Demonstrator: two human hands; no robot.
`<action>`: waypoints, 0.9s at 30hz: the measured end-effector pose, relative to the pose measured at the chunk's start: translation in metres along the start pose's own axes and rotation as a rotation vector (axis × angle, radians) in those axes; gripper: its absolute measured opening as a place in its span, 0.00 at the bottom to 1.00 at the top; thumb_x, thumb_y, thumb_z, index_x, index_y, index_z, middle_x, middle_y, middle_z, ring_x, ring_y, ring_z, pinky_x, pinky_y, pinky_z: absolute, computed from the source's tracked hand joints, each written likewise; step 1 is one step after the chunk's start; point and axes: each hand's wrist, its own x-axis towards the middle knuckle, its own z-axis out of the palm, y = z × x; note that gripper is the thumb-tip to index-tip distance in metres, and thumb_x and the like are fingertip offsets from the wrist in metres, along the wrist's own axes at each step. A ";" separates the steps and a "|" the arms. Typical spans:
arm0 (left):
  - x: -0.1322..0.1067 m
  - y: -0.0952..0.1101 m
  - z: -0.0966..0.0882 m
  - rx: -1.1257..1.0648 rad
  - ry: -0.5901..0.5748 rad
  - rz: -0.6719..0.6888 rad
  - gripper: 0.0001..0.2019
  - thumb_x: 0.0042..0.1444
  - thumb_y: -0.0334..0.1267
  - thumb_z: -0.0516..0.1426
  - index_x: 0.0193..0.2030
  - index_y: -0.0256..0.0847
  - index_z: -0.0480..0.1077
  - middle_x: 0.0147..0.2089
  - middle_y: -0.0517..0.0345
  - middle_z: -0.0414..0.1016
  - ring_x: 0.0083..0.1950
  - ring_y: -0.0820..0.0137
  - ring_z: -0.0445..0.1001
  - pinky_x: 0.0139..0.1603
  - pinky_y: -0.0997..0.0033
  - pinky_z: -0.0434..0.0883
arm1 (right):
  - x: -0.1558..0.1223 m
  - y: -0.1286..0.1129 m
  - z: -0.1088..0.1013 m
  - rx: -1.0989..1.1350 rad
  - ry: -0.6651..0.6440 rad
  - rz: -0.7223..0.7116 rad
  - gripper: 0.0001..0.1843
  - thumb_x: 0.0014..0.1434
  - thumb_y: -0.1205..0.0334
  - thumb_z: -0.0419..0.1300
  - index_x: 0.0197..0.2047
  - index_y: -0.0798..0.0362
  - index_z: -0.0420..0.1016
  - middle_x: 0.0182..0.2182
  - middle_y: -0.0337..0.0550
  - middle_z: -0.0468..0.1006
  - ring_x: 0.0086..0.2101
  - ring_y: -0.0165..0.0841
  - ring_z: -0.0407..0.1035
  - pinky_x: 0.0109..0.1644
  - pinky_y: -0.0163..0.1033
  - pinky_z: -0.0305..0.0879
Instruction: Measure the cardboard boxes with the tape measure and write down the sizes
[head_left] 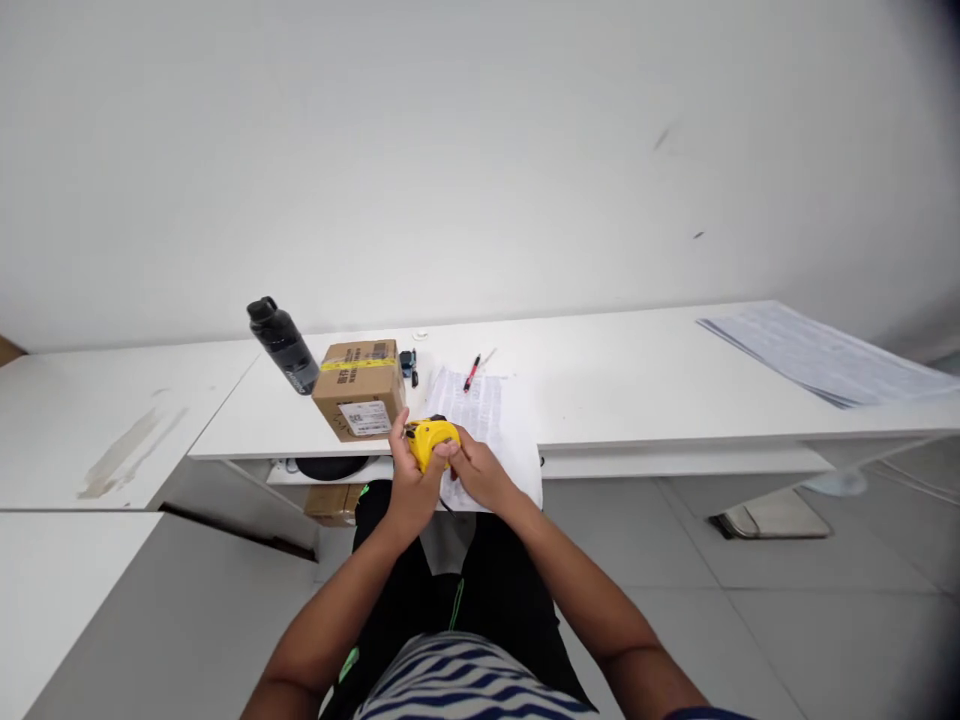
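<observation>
Both hands hold a yellow tape measure [430, 437] above the front edge of the desk. My left hand [412, 485] grips it from the left, with fingers around its side and the thumb on its lower face. From the right, my right hand [478, 470] closes on its lower right part, the thumb close to the left thumb. Beneath it lie printed sheets of paper [480, 410], partly hidden by the hands. A taped cardboard box [358, 385] with a shipping label stands just beyond my left hand.
A black bottle [283, 345] stands left of the box. A red pen [472, 373] rests on the papers, and small dark items [409, 366] lie beside the box. More sheets [817, 350] lie at the right end of the white desk [615, 380]. Behind rises a wall.
</observation>
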 end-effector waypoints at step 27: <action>0.094 -0.069 0.038 0.296 -0.152 -0.064 0.29 0.63 0.47 0.53 0.70 0.45 0.57 0.63 0.49 0.71 0.58 0.61 0.73 0.59 0.62 0.70 | 0.116 0.106 -0.144 -0.129 0.650 0.083 0.15 0.60 0.48 0.53 0.43 0.50 0.66 0.23 0.32 0.70 0.23 0.29 0.62 0.33 0.37 0.60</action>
